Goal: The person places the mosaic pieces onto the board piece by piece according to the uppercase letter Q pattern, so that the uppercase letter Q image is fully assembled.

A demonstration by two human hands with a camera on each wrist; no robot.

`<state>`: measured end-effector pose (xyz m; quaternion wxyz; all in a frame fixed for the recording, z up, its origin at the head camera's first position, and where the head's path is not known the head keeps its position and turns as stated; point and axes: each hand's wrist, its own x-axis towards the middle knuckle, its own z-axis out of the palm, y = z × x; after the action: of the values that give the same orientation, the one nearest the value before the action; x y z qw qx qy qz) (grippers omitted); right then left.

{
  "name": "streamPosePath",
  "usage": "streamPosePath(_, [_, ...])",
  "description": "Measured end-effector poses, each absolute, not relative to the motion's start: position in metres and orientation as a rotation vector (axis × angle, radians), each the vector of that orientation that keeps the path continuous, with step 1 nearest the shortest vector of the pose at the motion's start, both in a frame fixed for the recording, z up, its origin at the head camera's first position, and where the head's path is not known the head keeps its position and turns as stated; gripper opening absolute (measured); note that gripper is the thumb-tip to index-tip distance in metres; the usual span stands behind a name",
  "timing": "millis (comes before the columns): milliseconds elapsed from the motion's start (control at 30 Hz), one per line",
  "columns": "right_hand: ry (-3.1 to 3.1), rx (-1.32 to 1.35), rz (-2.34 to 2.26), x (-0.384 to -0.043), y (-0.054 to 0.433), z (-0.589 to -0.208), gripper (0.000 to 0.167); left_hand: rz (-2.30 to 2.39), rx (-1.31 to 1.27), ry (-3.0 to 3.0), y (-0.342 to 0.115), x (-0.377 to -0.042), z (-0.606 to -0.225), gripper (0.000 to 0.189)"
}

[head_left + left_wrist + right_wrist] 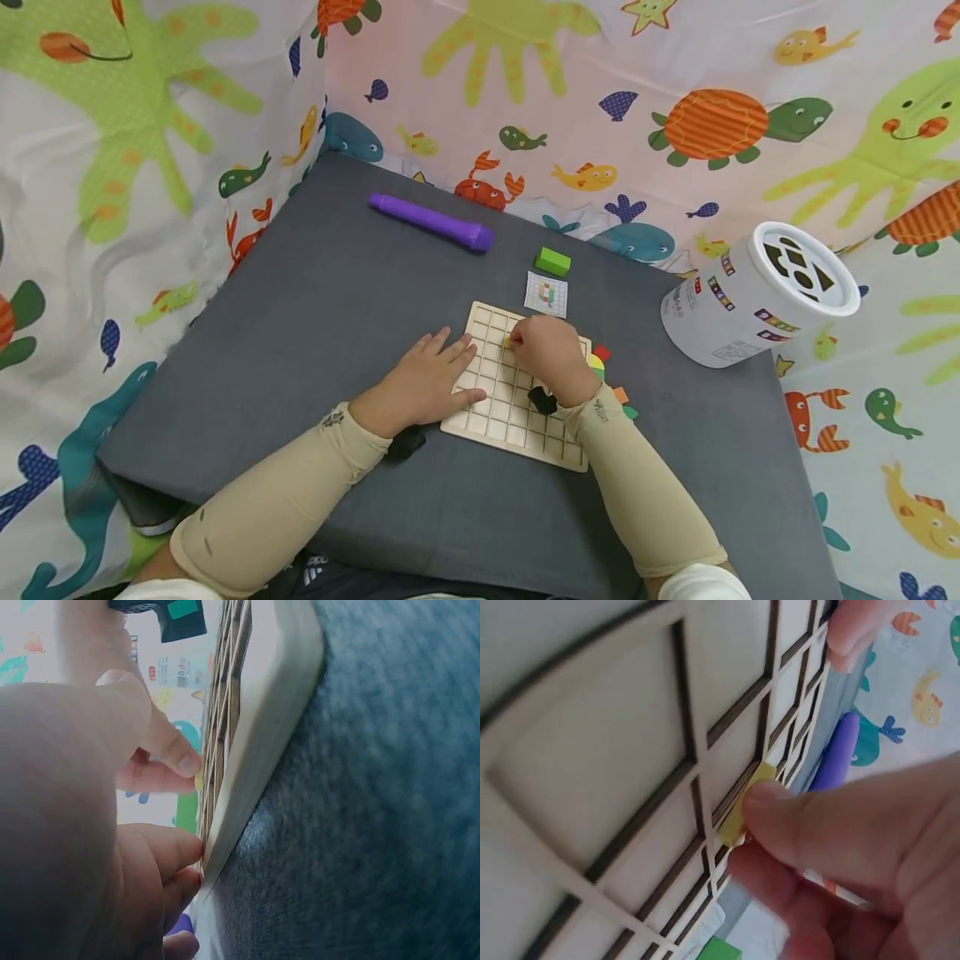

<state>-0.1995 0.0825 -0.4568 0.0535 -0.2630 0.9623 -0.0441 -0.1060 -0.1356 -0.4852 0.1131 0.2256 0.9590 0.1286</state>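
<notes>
A pale wooden grid board [491,412] lies on the grey table. My left hand [416,379] rests on its left edge with fingers spread and fairly straight. In the left wrist view, those fingertips touch the board's rim. My right hand [551,350] is over the upper middle of the board. Its thumb and finger pinch a small yellow block [739,817], tilted against the grid's ridges in the right wrist view. From the head, only a sliver of that block shows past the fingers. The other grid squares that show hold no pieces.
Behind the board lie a small pattern card [546,294] and a green block [552,261]. A purple tube [431,222] lies farther back. Red [602,352], orange [619,395] and other colored pieces sit along the board's right side. A white shape-sorter bucket [720,317] stands at right.
</notes>
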Motion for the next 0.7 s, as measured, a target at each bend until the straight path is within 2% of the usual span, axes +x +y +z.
streamPosePath(167, [2.874,-0.812,-0.133,-0.201,0.09,-0.452,0.019,0.369,0.693,2.818,-0.131,-0.11,-0.483,0.084])
streamPosePath(533, [2.965,-0.891,-0.104,-0.198,0.105,-0.452,0.014,0.387,0.704,2.793,-0.126,-0.11,-0.474,0.084])
streamPosePath(700, [2.852,-1.004,-0.039,-0.184,0.106,-0.455,0.026,0.404,0.679,2.778,-0.129,-0.108,-0.48,0.085])
